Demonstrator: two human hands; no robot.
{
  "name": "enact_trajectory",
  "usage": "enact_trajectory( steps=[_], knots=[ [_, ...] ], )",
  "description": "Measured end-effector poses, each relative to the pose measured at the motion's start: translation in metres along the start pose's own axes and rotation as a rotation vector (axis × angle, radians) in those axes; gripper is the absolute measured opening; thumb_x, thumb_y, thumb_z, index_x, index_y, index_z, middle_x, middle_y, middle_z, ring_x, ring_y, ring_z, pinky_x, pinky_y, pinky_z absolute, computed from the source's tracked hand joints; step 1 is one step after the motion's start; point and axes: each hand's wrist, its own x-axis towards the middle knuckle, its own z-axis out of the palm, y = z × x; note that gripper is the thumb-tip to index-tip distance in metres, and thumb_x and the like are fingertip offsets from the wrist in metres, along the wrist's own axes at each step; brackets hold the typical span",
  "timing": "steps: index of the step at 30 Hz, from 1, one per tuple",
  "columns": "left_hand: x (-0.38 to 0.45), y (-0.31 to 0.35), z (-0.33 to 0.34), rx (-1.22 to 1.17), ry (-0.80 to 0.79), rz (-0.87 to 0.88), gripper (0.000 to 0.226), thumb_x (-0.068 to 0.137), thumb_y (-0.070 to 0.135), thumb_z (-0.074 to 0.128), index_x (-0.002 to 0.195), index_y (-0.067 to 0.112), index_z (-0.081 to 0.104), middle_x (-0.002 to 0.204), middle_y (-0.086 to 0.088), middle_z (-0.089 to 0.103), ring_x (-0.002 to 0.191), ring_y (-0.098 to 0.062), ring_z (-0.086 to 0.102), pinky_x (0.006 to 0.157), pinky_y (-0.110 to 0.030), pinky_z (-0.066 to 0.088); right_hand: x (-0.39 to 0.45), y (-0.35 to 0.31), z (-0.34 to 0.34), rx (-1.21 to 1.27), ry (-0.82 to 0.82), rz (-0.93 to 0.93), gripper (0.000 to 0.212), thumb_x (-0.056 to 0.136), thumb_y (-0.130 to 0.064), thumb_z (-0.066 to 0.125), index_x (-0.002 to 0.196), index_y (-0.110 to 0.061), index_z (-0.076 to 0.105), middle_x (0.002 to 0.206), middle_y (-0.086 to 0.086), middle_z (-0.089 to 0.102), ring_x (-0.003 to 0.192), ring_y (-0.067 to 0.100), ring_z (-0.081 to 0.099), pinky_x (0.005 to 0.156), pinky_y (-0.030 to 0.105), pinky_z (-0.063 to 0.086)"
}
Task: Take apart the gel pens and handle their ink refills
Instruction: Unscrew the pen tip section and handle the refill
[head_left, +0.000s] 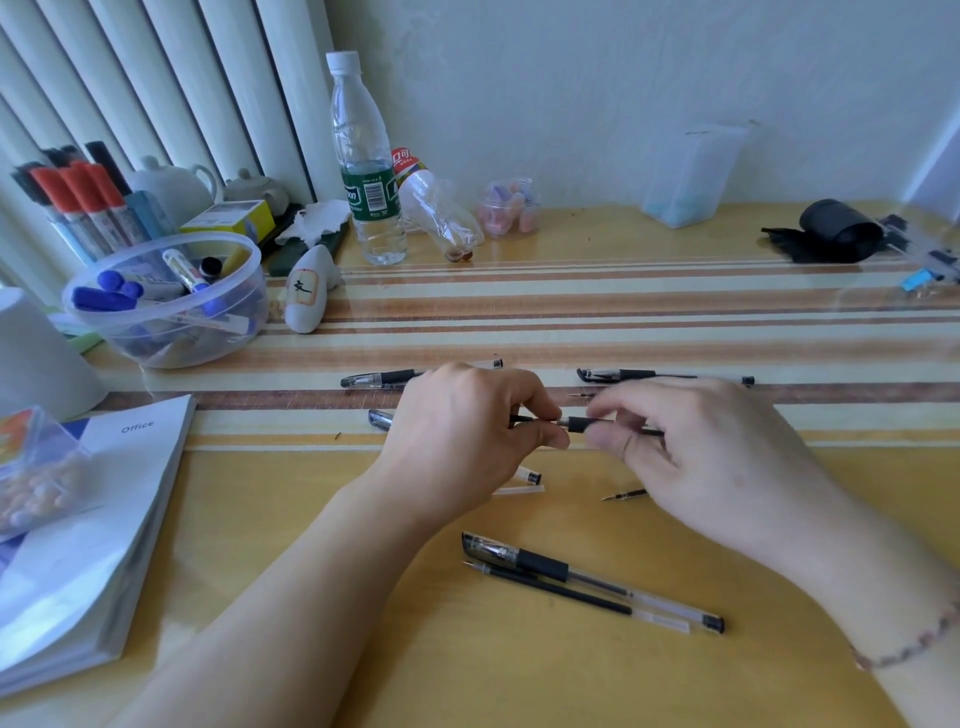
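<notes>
Both hands hold one gel pen (577, 423) level above the table's middle. My left hand (467, 431) pinches its tip end; my right hand (691, 447) grips the barrel by the black rubber grip. A whole capped pen (592, 579) and a loose black refill (550, 590) lie side by side near the front. Two more capped pens (384, 378) (665, 375) lie beyond the hands. A pen cap (379, 418) pokes out left of my left hand. A refill tip (623, 495) and clear pen parts (527, 482) lie under the hands.
A clear tub of markers (166, 296) and a marker holder (78, 208) stand at the left, with an "Office" book (88, 530) and a small plastic box (36, 467). Water bottles (369, 166), a white ornament (307, 296), a clear box (685, 176) and a black roll (836, 228) line the back.
</notes>
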Motion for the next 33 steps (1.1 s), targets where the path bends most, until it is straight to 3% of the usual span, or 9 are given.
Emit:
enact_trajectory(
  steps=[4, 8, 10, 13, 15, 20, 25, 28, 33],
  knots=[
    [0.001, -0.001, 0.0, -0.009, -0.016, -0.014, 0.016, 0.074, 0.044, 0.077, 0.081, 0.03, 0.074, 0.041, 0.008, 0.045, 0.039, -0.005, 0.039, 0.05, -0.024, 0.036, 0.0, 0.003, 0.003, 0.0, -0.022, 0.029, 0.013, 0.085, -0.039, 0.063, 0.089, -0.027, 0.063, 0.071, -0.015, 0.065, 0.057, -0.002, 0.056, 0.05, 0.024, 0.042],
    [0.0, 0.002, 0.0, 0.004, -0.055, 0.002, 0.018, 0.073, 0.046, 0.077, 0.081, 0.03, 0.074, 0.039, 0.012, 0.038, 0.037, -0.003, 0.039, 0.049, -0.022, 0.03, -0.001, 0.005, 0.003, -0.045, -0.002, 0.007, 0.04, 0.088, -0.058, 0.027, 0.07, -0.033, 0.052, 0.05, -0.008, 0.058, 0.046, 0.009, 0.052, 0.043, 0.025, 0.04],
    [0.001, 0.001, -0.001, 0.009, -0.069, -0.004, 0.019, 0.073, 0.047, 0.077, 0.082, 0.03, 0.073, 0.04, 0.012, 0.039, 0.039, -0.003, 0.04, 0.05, -0.023, 0.031, 0.0, 0.003, 0.001, -0.03, -0.045, 0.017, 0.033, 0.084, -0.063, 0.039, 0.082, -0.034, 0.054, 0.057, -0.009, 0.061, 0.044, 0.003, 0.049, 0.042, 0.02, 0.034],
    [0.001, -0.001, -0.003, 0.018, -0.072, -0.005, 0.02, 0.073, 0.048, 0.076, 0.084, 0.031, 0.073, 0.044, 0.011, 0.042, 0.042, -0.003, 0.039, 0.052, -0.024, 0.032, 0.0, 0.003, 0.003, -0.005, -0.056, 0.016, 0.021, 0.081, -0.048, 0.065, 0.089, -0.032, 0.054, 0.062, -0.011, 0.062, 0.053, -0.004, 0.05, 0.045, 0.016, 0.027],
    [0.001, -0.001, -0.003, 0.022, -0.063, 0.003, 0.02, 0.074, 0.047, 0.076, 0.083, 0.03, 0.073, 0.044, 0.011, 0.042, 0.041, -0.003, 0.039, 0.051, -0.023, 0.032, -0.001, 0.006, 0.006, -0.02, -0.011, -0.006, 0.015, 0.085, -0.043, 0.059, 0.083, -0.029, 0.062, 0.053, -0.013, 0.058, 0.045, 0.0, 0.048, 0.043, 0.019, 0.032],
    [0.0, 0.002, -0.001, 0.039, -0.1, 0.025, 0.02, 0.075, 0.048, 0.074, 0.083, 0.031, 0.073, 0.044, 0.009, 0.042, 0.041, -0.003, 0.039, 0.049, -0.022, 0.033, -0.002, 0.01, 0.005, -0.089, 0.03, -0.054, 0.036, 0.091, -0.042, 0.045, 0.064, -0.026, 0.063, 0.035, -0.008, 0.044, 0.035, 0.012, 0.044, 0.037, 0.021, 0.035],
    [0.001, -0.002, -0.004, 0.123, -0.094, 0.06, 0.025, 0.076, 0.057, 0.068, 0.088, 0.035, 0.072, 0.045, 0.011, 0.041, 0.045, -0.004, 0.041, 0.05, -0.023, 0.033, -0.001, 0.007, 0.004, -0.116, -0.003, -0.068, 0.032, 0.083, -0.062, 0.047, 0.085, -0.033, 0.062, 0.053, -0.014, 0.06, 0.045, 0.002, 0.047, 0.044, 0.019, 0.037],
    [0.001, -0.004, -0.004, 0.141, -0.075, 0.076, 0.023, 0.074, 0.055, 0.072, 0.083, 0.033, 0.076, 0.042, 0.012, 0.039, 0.045, -0.008, 0.041, 0.05, -0.022, 0.034, -0.002, 0.007, 0.005, -0.162, -0.025, -0.07, 0.017, 0.081, -0.047, 0.064, 0.089, -0.032, 0.064, 0.061, -0.015, 0.065, 0.053, 0.008, 0.054, 0.048, 0.023, 0.042],
    [0.0, -0.005, -0.003, 0.175, -0.093, 0.123, 0.014, 0.072, 0.048, 0.075, 0.073, 0.034, 0.075, 0.038, 0.013, 0.034, 0.043, -0.006, 0.037, 0.047, -0.02, 0.029, -0.003, 0.006, 0.003, -0.131, -0.057, -0.091, 0.007, 0.081, -0.033, 0.07, 0.075, -0.032, 0.067, 0.038, -0.023, 0.018, 0.039, -0.005, 0.027, 0.041, 0.015, 0.02]
  ],
)
